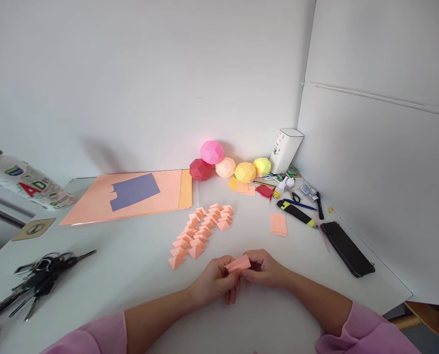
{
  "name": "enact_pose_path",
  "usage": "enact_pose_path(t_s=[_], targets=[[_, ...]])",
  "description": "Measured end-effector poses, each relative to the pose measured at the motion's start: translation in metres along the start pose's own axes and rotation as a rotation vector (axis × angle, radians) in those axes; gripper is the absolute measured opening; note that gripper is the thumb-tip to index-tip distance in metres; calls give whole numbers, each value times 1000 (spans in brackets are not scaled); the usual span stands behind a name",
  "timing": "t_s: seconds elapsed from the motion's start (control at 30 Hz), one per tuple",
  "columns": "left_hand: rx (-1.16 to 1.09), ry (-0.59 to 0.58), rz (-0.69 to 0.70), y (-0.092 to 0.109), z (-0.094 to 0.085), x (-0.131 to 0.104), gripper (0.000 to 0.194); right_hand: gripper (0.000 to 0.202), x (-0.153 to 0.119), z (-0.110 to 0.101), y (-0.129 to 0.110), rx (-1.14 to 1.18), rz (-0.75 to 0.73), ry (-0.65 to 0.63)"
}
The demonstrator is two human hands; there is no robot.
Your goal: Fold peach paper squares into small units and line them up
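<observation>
Near the table's front, my left hand (219,281) and my right hand (262,269) both pinch a small folded peach paper strip (238,264). The left grips its near left end between thumb and fingers; the right is closed on the other end. Some of my fingertips are hidden behind the paper. Just beyond my left hand stand rows of small peach folded paper pieces (199,232), peaked and overlapping. To the right lies a small stack of flat peach paper slips (278,224).
Faceted paper balls, among them a pink one (212,152), sit by the wall. At left are large peach sheets (94,196), a white bottle (27,182) and keys (42,278). A utility knife (296,213), glue bottle (279,189) and black phone-like case (347,248) lie right.
</observation>
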State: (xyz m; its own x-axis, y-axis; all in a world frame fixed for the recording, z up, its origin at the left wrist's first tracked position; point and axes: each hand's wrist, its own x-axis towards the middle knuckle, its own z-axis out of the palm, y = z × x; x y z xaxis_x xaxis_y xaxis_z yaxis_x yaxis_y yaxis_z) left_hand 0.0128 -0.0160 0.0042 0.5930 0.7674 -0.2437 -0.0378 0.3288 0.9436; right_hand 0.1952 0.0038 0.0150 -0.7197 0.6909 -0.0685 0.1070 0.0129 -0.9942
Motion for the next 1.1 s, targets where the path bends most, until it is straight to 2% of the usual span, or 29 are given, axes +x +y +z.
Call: enact_pose_path(t_s=[0.3,0.5,0.6,0.73,0.83,0.9,1.0,1.1], targets=[[9,1,-4,-1,0,0,16,11,-2,-7,8,109,73,180],[-112,29,37,1,-1,-1,26,14,0,-11,8,240,61,280],[-148,44,92,5,0,-1,30,17,0,-10,6,217,75,242],[-187,77,91,8,0,1,38,20,0,-3,4,101,80,155],[-232,92,80,6,-2,4,40,17,-2,1,6,104,-19,151],[-258,88,71,4,-4,6,41,26,-3,2,9,62,-123,184],[-271,70,56,4,-6,6,42,43,-4,1,14,-166,-310,257],[-253,43,48,4,-7,6,41,42,-2,-1,16,-385,-442,321]])
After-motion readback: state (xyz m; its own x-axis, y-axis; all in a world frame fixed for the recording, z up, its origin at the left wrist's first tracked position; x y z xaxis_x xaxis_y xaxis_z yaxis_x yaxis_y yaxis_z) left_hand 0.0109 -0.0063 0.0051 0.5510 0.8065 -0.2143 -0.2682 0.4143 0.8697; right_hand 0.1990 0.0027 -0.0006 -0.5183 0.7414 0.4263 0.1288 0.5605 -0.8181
